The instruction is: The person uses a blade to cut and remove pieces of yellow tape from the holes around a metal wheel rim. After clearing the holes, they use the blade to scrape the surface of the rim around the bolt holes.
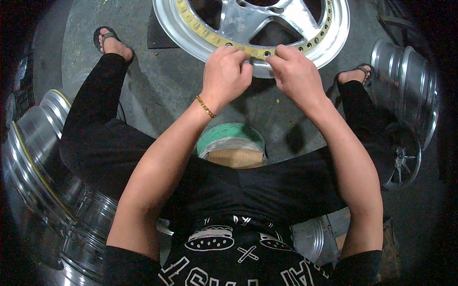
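Note:
A polished silver wheel with wide spokes fills the top middle of the head view. Yellow tape runs along the ring of bolt holes on its left and lower part, and the holes at the right show bare. My left hand is closed at the lower edge of the wheel, its thumb and curled fingers against the tape. Just right of it, my right hand pinches at the tape's end beside an open bolt hole. The fingertips are partly hidden by my own knuckles.
More silver rims stand at my left, one with a yellow line along its edge. Another rim and a small spoked wheel are at the right. A green-topped round seat with cardboard is between my legs.

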